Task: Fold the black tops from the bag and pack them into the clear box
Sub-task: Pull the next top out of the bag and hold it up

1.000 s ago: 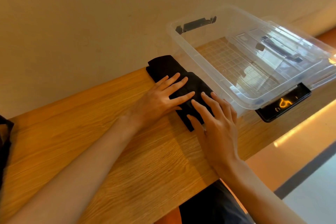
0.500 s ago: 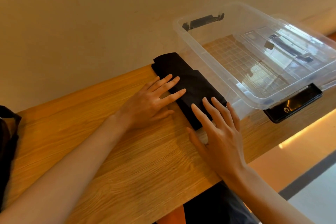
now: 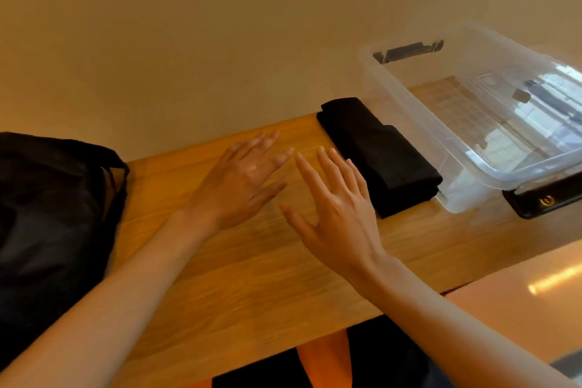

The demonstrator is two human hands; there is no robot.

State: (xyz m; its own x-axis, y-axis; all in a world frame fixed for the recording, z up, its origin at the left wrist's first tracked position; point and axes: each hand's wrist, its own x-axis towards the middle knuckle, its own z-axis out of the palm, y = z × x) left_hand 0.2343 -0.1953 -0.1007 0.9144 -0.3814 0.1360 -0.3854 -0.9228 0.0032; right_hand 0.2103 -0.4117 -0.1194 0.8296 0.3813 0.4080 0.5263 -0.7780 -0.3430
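Folded black top (image 3: pixel 378 154) just beside straight fingers (image 3: pixel 314 179) of right hand (image 3: pixel 341 224)

1. Warm, rather dim light tints the whole view orange; the wall (image 3: pixel 220 41) is evenly lit, with no hard shadows.
2. Bright reflections glare on the clear box (image 3: pixel 409 110) at 3 o'clock.
3. A glare streak lies on the floor (image 3: pixel 504 309) at 4 o'clock.
4. Blur softens the left hand (image 3: pixel 239 186), the right hand (image 3: pixel 340 214) and the table (image 3: pixel 252 277) grain.
5. The black bag (image 3: pixel 53 214) at 9 o'clock is nearly featureless dark.
6. Wide-angle distortion bends the edges.
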